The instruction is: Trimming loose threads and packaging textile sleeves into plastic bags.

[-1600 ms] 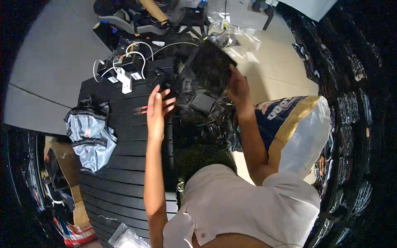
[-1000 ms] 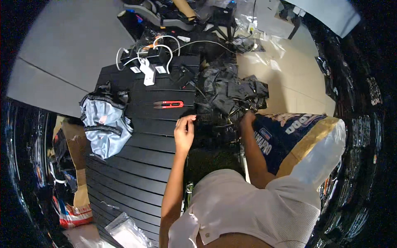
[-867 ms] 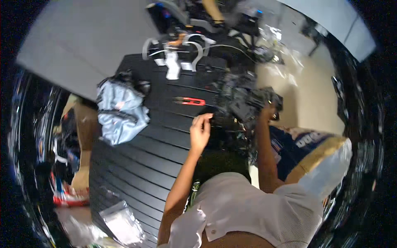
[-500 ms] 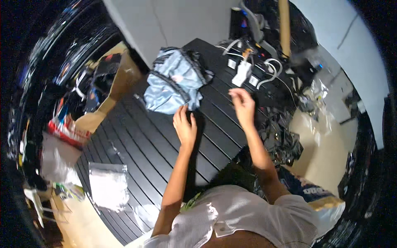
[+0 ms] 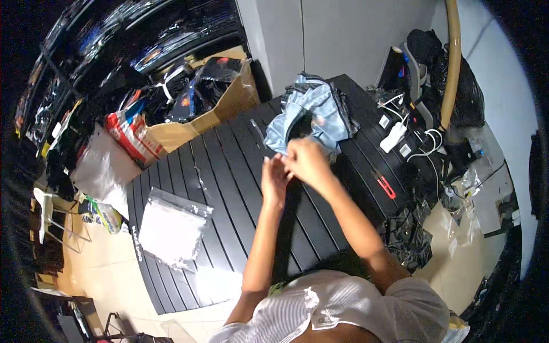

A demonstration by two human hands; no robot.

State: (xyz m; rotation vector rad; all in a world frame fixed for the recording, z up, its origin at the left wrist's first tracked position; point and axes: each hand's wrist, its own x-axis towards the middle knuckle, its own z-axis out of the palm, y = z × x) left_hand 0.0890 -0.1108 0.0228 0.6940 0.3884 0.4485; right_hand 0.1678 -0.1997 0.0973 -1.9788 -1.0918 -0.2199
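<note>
A crumpled light blue satiny garment (image 5: pixel 334 123) with dark edging lies at the far side of the black slatted table (image 5: pixel 229 171). At its near edge my two hands come together. My left hand (image 5: pixel 274 183) is closed, its fingertips bent in a pinch. Over it my right hand (image 5: pixel 309 163) is closed too, the fingers curled down and meeting the left fingertips. Whatever sits between them is too small or hidden to name. Red-handled thread snips (image 5: pixel 387 187) rest on the table to the right of my right hand.
Clear plastic bags with white contents (image 5: pixel 168 231) lie at the table's left. Beyond the left edge stands an open cardboard box (image 5: pixel 200 123) of dark packed items. A white power strip (image 5: pixel 394 136) with cables is at the far right, and crumpled black plastic (image 5: pixel 407 231) at the right edge.
My right hand has moved left and joined my left hand beside the garment. The red snips now show on the table. The whole view has shifted, with more of the left side visible.
</note>
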